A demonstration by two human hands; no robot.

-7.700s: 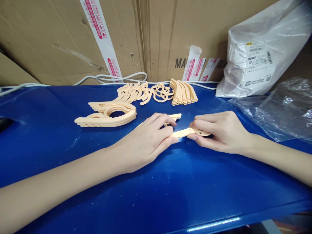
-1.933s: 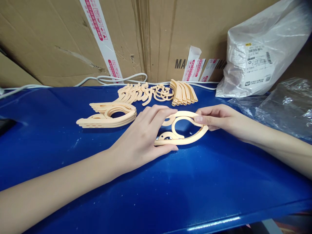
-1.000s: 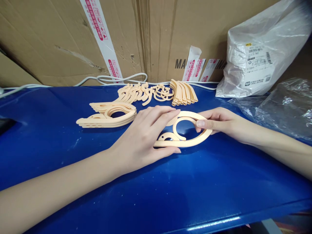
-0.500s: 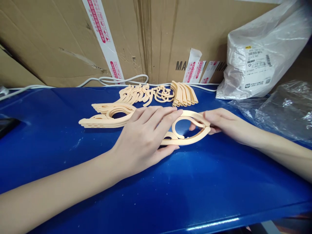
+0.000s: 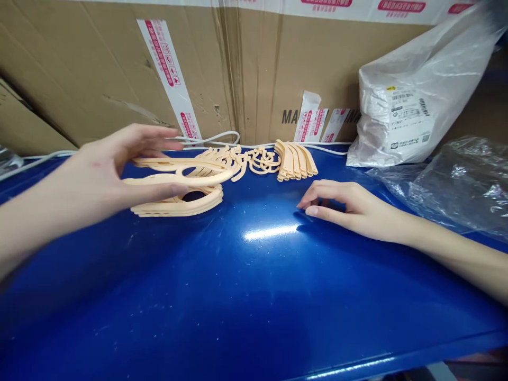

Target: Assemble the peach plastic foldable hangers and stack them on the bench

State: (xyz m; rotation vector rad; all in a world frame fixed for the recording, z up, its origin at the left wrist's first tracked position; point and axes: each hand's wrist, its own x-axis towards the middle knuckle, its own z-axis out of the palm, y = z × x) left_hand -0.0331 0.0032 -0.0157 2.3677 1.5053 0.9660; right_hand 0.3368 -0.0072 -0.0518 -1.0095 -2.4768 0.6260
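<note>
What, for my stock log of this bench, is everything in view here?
table: one, blue, under everything
cardboard boxes: at least two, brown, behind table
cable: one, white, along table's back edge
white bag: one, labelled, back right
clear bag: one, transparent, right edge
hanger stack: several, peach, left of centre
loose hooks: several, peach, back centre
curved pieces: several, peach, right of the hooks
held hanger: one, peach, above the stack
left hand: grips held hanger
right hand: empty, on table
</note>
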